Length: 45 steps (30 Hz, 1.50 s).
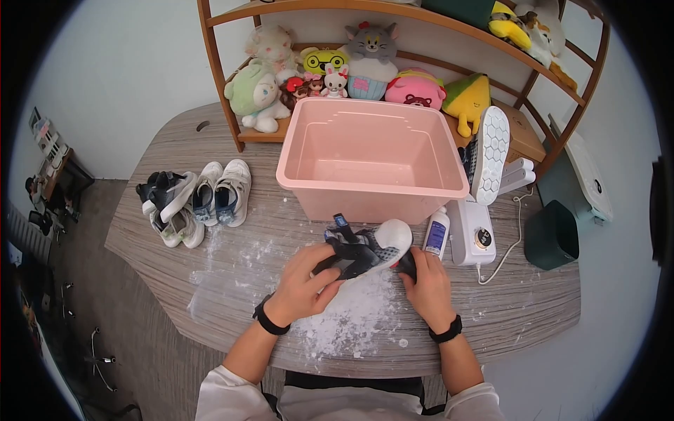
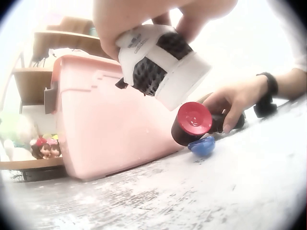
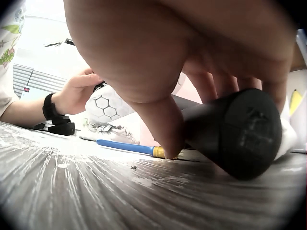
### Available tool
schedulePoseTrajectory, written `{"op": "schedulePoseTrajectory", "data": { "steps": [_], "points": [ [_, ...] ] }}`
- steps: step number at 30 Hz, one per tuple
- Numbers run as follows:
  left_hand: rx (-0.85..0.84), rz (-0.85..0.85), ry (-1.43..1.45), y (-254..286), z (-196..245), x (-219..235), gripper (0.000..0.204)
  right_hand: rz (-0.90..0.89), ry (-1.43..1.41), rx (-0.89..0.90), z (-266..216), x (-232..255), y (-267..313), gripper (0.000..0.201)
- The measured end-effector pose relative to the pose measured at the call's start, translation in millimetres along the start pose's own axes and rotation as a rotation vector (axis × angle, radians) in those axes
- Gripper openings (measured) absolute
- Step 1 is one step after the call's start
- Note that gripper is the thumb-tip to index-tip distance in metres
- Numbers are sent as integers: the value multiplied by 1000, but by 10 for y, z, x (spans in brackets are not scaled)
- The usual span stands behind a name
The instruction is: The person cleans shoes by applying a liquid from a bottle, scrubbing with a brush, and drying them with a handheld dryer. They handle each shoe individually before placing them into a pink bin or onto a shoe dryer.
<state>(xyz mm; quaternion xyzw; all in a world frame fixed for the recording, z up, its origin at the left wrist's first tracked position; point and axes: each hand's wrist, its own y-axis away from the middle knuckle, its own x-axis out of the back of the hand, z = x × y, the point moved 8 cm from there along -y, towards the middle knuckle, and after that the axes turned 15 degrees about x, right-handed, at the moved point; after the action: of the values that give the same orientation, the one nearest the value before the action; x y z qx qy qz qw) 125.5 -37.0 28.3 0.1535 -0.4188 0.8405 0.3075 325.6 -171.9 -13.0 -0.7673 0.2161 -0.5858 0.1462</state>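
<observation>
My left hand holds a black-and-white sneaker tilted above the table, its white toe toward the right. In the left wrist view the white heel of this shoe shows above a black cylinder with a red end. My right hand grips that black cylinder low over the tabletop, thumb on one side and fingers on the other. Beside the thumb lies a blue stick with a yellow end. A blue piece shows just under the red end.
A pink bin stands just behind my hands. Several sneakers sit at the left. On the right are a white bottle, a white device carrying a shoe, its cord, and a green bin. White powder covers the table before me.
</observation>
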Motion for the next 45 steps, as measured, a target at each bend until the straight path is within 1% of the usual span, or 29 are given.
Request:
{"op": "schedulePoseTrajectory", "data": {
  "steps": [3,5,7,8,10,11,13,14,16,17,18,19,20,22,23,25,26,30,31,33,35,36,38,39,40,42,43,44,45],
  "points": [
    [-28,27,-39,3,54,15,25,-34,1,-18,71,-68,47,63],
    [-79,31,-50,-6,97,23,27,-47,-11,-32,85,-88,47,63],
    [-95,48,-57,-10,115,31,27,44,-9,18,29,-1,5,62],
    [-110,63,-62,-4,129,38,27,42,-10,20,12,20,-17,62],
    [-106,68,-64,-1,124,40,27,163,-58,84,-71,172,-69,63],
    [-104,71,-64,2,121,41,28,162,-58,85,-83,198,-83,63],
    [-103,64,-67,23,109,40,28,237,-181,164,-146,291,-89,66],
    [-103,58,-70,37,104,30,29,236,-181,163,-152,316,-73,66],
    [-67,59,-30,94,70,-16,28,184,-533,97,-116,240,-21,69],
    [-31,61,9,129,36,-42,28,184,-534,95,-149,218,-3,69],
    [-31,59,9,175,20,-83,28,229,-839,0,-144,131,19,72],
    [-4,38,47,200,-10,-131,23,274,-1143,-98,-135,42,45,75],
    [22,16,86,205,-35,-163,18,276,-1142,-98,-138,35,57,75],
    [15,-2,93,188,-8,-170,19,140,-1185,-120,-186,-75,75,86],
    [10,-21,99,177,9,-179,19,144,-1184,-121,-205,-74,73,86],
    [3,-38,120,170,16,-195,19,134,-1268,-209,-230,-135,81,96],
    [-3,-52,140,170,21,-204,19,136,-1269,-211,-231,-144,82,96],
    [21,-62,191,107,90,-181,18,251,-1212,-161,-199,-47,63,99],
    [39,-44,202,62,126,-128,20,292,-1212,-136,-197,-6,52,99],
    [57,-26,212,41,120,-92,24,304,-1210,-152,-147,-13,55,100],
    [162,121,172,56,-28,2,30,316,-1208,-168,-99,-24,76,101],
    [162,121,172,58,-36,-13,30,310,-1194,-181,-81,-35,93,101],
    [381,182,264,74,-217,-7,39,302,-1182,-193,-78,-42,96,101],
    [383,184,263,58,-203,2,39,254,-1138,-175,-107,-47,78,102],
    [373,146,209,18,-164,-9,34,205,-1094,-158,-137,-51,60,102],
    [366,108,154,14,-154,-24,30,160,-1042,-136,-212,-21,17,102],
    [316,91,132,26,-136,-35,26,118,-988,-115,-257,-24,-3,103],
    [265,73,111,33,-106,-46,22,140,-940,-83,-277,-9,-23,102],
    [265,74,111,29,-86,-40,22,139,-940,-81,-278,-35,-20,102]
  ]
}}
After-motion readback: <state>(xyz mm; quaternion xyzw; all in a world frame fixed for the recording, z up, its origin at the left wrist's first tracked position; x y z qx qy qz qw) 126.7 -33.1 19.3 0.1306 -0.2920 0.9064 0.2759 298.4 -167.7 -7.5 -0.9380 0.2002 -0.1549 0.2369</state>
